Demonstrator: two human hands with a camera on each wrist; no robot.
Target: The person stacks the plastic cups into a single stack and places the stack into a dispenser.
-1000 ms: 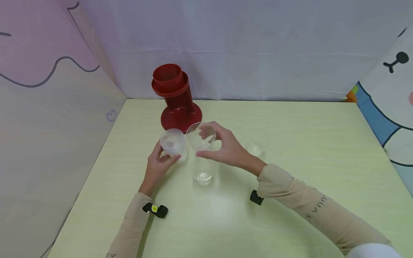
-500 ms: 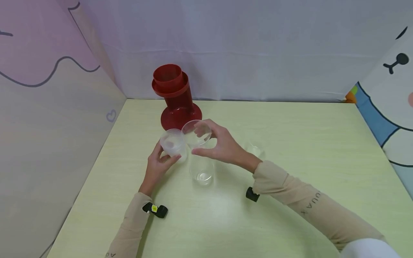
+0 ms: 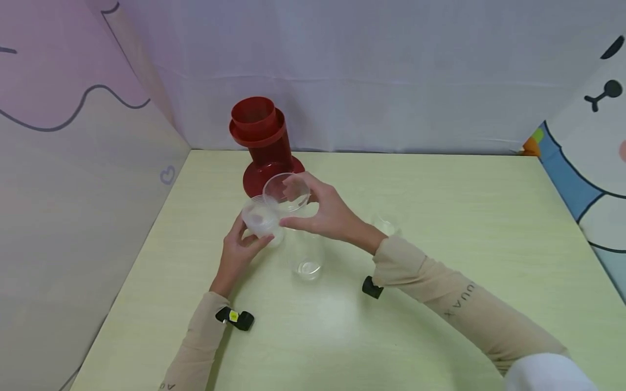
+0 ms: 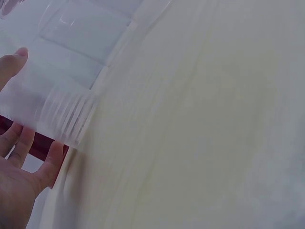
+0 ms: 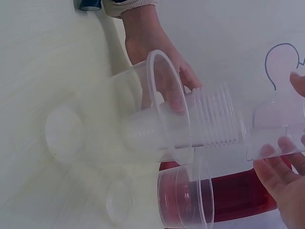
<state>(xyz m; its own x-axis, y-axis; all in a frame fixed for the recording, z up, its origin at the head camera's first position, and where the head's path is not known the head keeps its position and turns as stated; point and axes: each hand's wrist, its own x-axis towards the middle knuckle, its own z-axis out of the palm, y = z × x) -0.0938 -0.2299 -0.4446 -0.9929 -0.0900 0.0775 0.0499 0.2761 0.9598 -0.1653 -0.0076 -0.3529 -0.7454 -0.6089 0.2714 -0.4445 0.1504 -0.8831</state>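
Observation:
My left hand (image 3: 237, 252) grips a stack of clear plastic cups (image 3: 258, 217), whose several rims sit close together. With thumb and fingers my right hand (image 3: 325, 212) holds a single clear plastic cup (image 3: 288, 203) just over the stack's open end. In the right wrist view this cup (image 5: 271, 121) lines up with the stack rims (image 5: 217, 114); I cannot tell whether its base is inside the stack. Another clear cup (image 3: 308, 266) stands on the table, nearer to me than the held ones.
Behind the hands stands a red flanged tube on a round base (image 3: 268, 157), a red cup shape in its top. A faint clear cup (image 3: 386, 225) is by the right forearm. The pale table (image 3: 464, 233) meets a fabric backdrop (image 3: 367, 81).
My right hand has moved left and away from me, bringing its cup from beside the stack to over it. The left hand and its stack stay nearly still.

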